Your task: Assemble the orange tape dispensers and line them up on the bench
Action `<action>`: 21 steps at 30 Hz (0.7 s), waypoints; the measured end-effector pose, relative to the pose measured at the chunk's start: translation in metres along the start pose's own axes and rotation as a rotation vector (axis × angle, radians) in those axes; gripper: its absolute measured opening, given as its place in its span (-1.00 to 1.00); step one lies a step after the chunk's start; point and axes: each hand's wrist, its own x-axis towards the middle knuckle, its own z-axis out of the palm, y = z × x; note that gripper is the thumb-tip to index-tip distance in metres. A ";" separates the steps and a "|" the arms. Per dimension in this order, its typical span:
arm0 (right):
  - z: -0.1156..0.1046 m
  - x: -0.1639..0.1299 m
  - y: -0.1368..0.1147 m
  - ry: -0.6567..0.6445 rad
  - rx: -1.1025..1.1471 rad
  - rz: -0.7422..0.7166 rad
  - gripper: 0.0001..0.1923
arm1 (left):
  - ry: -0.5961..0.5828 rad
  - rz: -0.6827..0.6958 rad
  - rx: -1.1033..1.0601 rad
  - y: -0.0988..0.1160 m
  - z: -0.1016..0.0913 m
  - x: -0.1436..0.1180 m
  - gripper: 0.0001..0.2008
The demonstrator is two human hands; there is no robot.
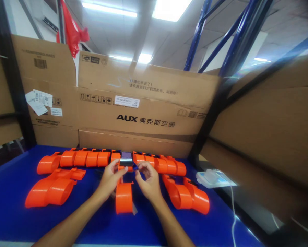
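Pinching from both sides, the left hand (110, 178) and right hand (147, 181) each hold a narrow grip on the small grey-topped orange piece (126, 161), mid-counter (10, 192) in the row of orange parts (84, 158). Just below stands an orange tube (123, 198); cardboard boxes (143, 103) wall the back.

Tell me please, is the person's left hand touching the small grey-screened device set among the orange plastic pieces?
Touching: the head view shows the left hand's fingertips against the small grey-screened device.
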 end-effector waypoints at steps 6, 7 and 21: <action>-0.001 0.001 -0.006 -0.056 -0.133 -0.074 -0.91 | -0.018 0.025 0.022 0.003 0.001 -0.002 -0.58; -0.002 0.001 -0.008 -0.062 -0.159 -0.090 -0.92 | -0.022 0.025 0.024 0.003 0.001 -0.002 -0.59; -0.010 -0.001 -0.021 -0.236 -0.404 -0.190 -0.97 | -0.032 -0.001 -0.002 0.000 0.000 -0.001 -0.54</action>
